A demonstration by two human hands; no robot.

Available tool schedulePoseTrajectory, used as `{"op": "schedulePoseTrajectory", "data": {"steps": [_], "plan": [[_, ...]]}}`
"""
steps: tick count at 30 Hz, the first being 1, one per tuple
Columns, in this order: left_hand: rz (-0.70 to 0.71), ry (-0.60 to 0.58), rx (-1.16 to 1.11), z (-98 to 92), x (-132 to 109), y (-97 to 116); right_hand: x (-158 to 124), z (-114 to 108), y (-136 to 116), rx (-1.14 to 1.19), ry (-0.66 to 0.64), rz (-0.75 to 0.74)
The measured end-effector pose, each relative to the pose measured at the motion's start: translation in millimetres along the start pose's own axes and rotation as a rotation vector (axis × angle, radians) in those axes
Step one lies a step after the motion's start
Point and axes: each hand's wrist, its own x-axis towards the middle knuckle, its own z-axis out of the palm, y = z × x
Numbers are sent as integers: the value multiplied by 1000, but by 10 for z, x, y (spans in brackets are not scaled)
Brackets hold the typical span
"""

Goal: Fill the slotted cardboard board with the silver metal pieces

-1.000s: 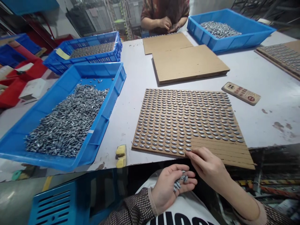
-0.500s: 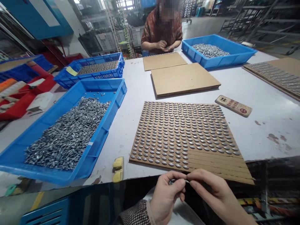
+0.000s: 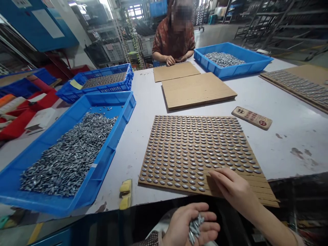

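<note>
My left hand point(image 3: 191, 225) is cupped low at the bottom edge of the view, holding several grey oval metal pieces point(image 3: 195, 229) in its palm. My right hand point(image 3: 233, 186) rests over the near right part of a slotted cardboard board point(image 3: 256, 191), its fingertips at the end of a row. Close rows of matching pieces point(image 3: 194, 147) cover most of the board. The strip under my right hand shows bare cardboard. My fingers hide whether that hand holds a piece.
A blue tray point(image 3: 112, 97) heaped with pieces lies left of the board. Further back are a blue crate point(image 3: 107, 70), a blue tray point(image 3: 252, 59), stacked cardboard sheets point(image 3: 197, 90) and a printed plate point(image 3: 251, 118). Yellow sponges point(image 3: 125, 194) lie nearby. A co-worker point(image 3: 173, 44) works across the table.
My hands, pinched together half a second ago, have parted. My right hand has gone onto the board's near right area, and my left has dropped lower with its pieces. The view has tilted upward.
</note>
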Motion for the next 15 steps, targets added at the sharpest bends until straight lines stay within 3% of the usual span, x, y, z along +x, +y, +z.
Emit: {"op": "schedulePoseTrajectory", "data": {"steps": [2, 6, 11, 15], "plan": [[-50, -16, -2, -49, 19, -37, 42, 51, 57, -66, -61, -50], [26, -32, 10, -60, 43, -58, 80, 71, 70, -158, -113, -116], [30, -141, 79, -84, 74, -96, 73, 62, 77, -195, -162, -154], [46, -105, 85, -77, 84, -122, 74, 84, 117, -175, -147, -128]]}}
